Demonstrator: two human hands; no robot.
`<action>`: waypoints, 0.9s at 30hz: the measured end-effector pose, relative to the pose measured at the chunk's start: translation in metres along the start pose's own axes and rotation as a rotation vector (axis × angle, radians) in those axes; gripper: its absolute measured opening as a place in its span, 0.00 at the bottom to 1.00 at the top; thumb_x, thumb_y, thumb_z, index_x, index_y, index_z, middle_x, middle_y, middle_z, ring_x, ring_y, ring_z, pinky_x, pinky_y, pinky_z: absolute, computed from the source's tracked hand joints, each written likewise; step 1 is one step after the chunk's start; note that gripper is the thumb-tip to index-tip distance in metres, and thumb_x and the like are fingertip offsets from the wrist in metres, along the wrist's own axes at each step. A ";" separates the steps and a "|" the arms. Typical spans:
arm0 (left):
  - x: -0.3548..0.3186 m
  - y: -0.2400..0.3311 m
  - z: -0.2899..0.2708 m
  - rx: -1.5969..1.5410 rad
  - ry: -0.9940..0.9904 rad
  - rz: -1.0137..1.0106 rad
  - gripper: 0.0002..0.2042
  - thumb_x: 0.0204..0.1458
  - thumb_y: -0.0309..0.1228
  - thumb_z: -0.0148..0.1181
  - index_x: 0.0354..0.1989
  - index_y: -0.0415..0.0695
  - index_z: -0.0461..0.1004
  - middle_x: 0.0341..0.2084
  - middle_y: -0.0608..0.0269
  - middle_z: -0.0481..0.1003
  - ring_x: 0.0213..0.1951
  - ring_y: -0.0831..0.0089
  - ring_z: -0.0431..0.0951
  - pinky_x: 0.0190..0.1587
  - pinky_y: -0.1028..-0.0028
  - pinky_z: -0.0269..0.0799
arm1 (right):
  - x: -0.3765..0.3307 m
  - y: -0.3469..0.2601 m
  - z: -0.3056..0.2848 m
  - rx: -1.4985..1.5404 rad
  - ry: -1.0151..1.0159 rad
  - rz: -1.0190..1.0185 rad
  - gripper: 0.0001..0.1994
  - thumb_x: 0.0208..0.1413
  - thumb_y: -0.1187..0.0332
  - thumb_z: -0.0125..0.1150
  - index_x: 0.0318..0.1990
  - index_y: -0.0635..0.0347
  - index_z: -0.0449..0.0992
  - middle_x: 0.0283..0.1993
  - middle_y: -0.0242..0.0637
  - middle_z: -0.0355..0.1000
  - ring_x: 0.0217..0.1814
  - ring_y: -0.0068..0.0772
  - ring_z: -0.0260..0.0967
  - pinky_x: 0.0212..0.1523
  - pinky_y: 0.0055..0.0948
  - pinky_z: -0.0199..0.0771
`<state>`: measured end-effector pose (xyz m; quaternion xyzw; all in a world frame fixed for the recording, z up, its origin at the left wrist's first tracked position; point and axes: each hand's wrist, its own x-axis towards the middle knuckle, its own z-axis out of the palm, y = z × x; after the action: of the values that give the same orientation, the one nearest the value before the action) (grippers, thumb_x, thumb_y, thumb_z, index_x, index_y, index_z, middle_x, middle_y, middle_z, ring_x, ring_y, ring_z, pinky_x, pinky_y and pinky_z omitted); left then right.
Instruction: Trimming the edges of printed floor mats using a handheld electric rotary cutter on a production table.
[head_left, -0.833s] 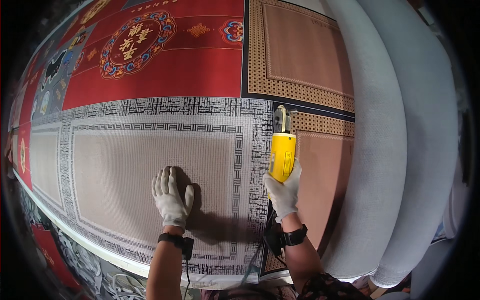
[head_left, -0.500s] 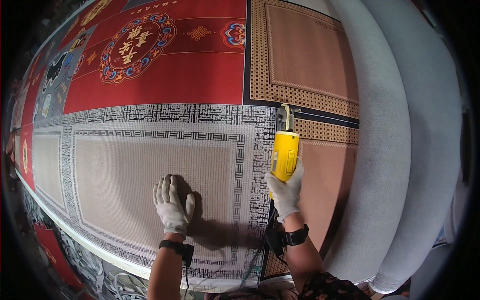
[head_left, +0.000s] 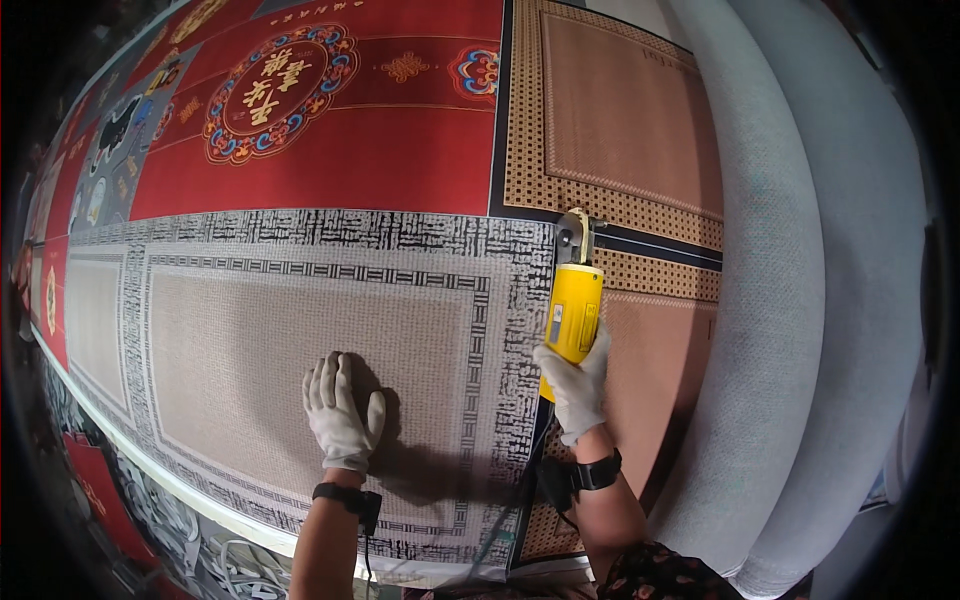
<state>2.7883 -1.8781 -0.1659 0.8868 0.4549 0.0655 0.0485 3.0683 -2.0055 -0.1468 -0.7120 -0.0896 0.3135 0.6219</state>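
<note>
Gripping the yellow power tool (head_left: 573, 310), the gloved right hand (head_left: 578, 390) has its fingers wrapped around the lower body, while the gloved left hand (head_left: 341, 415) lies flat on the large beige panel (head_left: 240, 330), fingers nearly together, holding nothing. The tool lies along the seam between that panel and the lower tan panel (head_left: 655, 350), its rounded metal head near the corner where the upper tan panel (head_left: 630, 110) begins; whether its edge touches the fabric cannot be told. A twist of the right wrist could steer the head off the seam into either border. The left palm rests well apart from the tool, so the cloth near the head might ruck up or slide if pushed. The dark cord (head_left: 493, 540) trailing beside the right forearm could snag and drag the tool askew. Counted, there are two gloves, one tool, two black wrist straps (head_left: 598, 472), two tan panels with dotted borders, one large red panel (head_left: 420, 150) beyond the beige one, and two grey rolls (head_left: 760, 300) at the right; the loose strips (head_left: 235, 568) below the table edge are too tangled to count.
</note>
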 end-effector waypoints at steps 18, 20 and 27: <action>-0.002 0.001 0.003 0.010 -0.019 -0.003 0.35 0.48 0.42 0.56 0.65 0.40 0.60 0.64 0.47 0.61 0.67 0.48 0.57 0.70 0.50 0.48 | 0.014 -0.022 -0.044 0.154 -0.213 0.238 0.32 0.46 0.80 0.63 0.60 0.62 0.58 0.37 0.33 0.69 0.31 0.23 0.72 0.33 0.25 0.79; -0.001 0.001 0.004 0.013 -0.005 0.009 0.35 0.47 0.41 0.56 0.65 0.40 0.60 0.63 0.47 0.61 0.67 0.48 0.58 0.70 0.49 0.48 | 0.017 -0.025 -0.051 0.175 -0.237 0.237 0.32 0.46 0.80 0.64 0.60 0.62 0.58 0.37 0.33 0.70 0.31 0.23 0.72 0.33 0.25 0.79; -0.001 0.001 0.003 0.012 0.004 0.012 0.34 0.47 0.40 0.56 0.65 0.40 0.61 0.63 0.46 0.62 0.66 0.48 0.58 0.70 0.49 0.49 | 0.033 -0.032 -0.075 0.166 -0.372 0.226 0.35 0.47 0.76 0.66 0.63 0.61 0.57 0.40 0.33 0.68 0.34 0.24 0.71 0.37 0.27 0.78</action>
<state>2.7897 -1.8795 -0.1687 0.8897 0.4500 0.0650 0.0418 3.1441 -2.0438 -0.1254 -0.5940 -0.0962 0.5134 0.6118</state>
